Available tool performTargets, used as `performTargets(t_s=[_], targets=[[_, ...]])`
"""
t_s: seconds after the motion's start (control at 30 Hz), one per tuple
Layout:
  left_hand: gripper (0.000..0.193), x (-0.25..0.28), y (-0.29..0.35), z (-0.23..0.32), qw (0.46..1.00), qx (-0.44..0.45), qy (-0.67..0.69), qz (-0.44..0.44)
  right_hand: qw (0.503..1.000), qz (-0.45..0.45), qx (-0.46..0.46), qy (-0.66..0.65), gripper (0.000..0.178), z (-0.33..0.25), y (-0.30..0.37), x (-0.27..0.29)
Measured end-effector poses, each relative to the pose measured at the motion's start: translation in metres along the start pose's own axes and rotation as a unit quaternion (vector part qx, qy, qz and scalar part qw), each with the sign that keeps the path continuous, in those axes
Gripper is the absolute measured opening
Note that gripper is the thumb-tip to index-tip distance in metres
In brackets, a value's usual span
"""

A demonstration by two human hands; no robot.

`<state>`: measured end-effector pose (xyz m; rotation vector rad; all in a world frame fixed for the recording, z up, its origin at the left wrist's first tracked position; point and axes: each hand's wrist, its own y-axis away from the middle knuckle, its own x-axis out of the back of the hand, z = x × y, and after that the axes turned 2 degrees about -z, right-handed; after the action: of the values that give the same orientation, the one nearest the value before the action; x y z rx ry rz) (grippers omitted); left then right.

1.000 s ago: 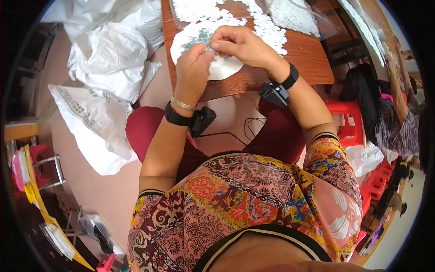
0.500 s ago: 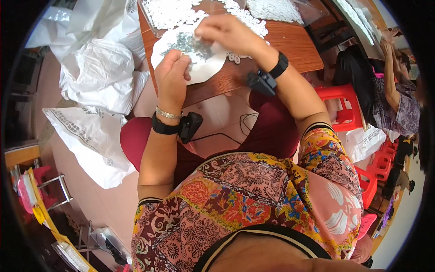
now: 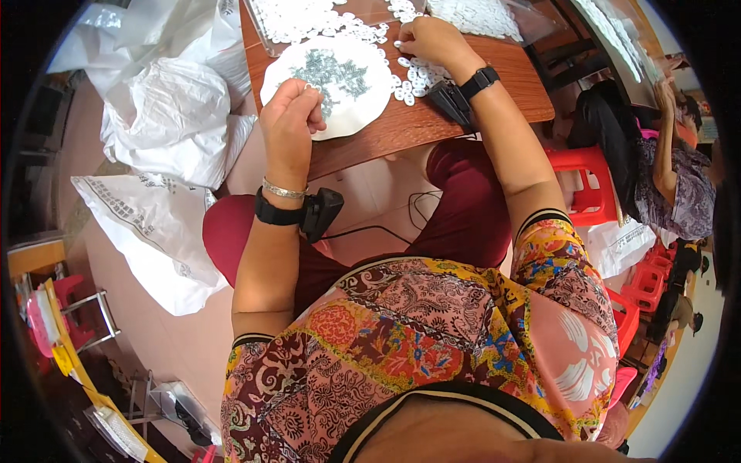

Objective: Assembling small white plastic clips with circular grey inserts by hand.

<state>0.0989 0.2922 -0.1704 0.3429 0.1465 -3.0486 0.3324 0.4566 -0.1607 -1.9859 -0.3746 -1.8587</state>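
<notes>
My left hand (image 3: 293,112) is closed in a pinch over the near left part of a round white dish (image 3: 370,108). Whatever its fingertips hold is too small to make out. Many small dark grey, metallic-looking bits (image 3: 343,76) lie spread in the dish. To the right of it, my right hand (image 3: 436,42) reaches down to the loose white oval pieces (image 3: 413,77) on the table. Thumb and fingers are pinched together, with a small white oval piece (image 3: 397,44) at their tips.
More white ovals (image 3: 309,19) are heaped in a clear tray at the back of the brown table (image 3: 494,85). A flat white batch (image 3: 475,17) lies back right. White sacks (image 3: 166,123) stand at left. A red stool (image 3: 583,185) and a person (image 3: 675,181) are at right.
My right hand has moved from above the dish to the white ovals on its right, uncovering the grey bits. My left hand stays closed near the dish's near left side.
</notes>
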Motion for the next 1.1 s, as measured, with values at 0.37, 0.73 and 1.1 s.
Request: performTargets(t_s=[0.37, 0.73, 1.1], targets=[[0.019, 0.003, 0.001, -0.001, 1.0, -0.01, 0.009, -0.013, 0.877, -0.099, 0.069, -0.466, 0.02, -0.023, 0.004, 0.008], [0.018, -0.014, -0.001, -0.001, 0.992, -0.004, 0.118, -0.043, 0.708, -0.235, 0.068, -0.663, 0.015, -0.076, 0.031, 0.029], [0.019, -0.011, -0.004, -0.004, 0.985, 0.0, 0.166, -0.039, 0.754, -0.143, 0.104, -0.633, 0.013, -0.099, 0.039, 0.031]])
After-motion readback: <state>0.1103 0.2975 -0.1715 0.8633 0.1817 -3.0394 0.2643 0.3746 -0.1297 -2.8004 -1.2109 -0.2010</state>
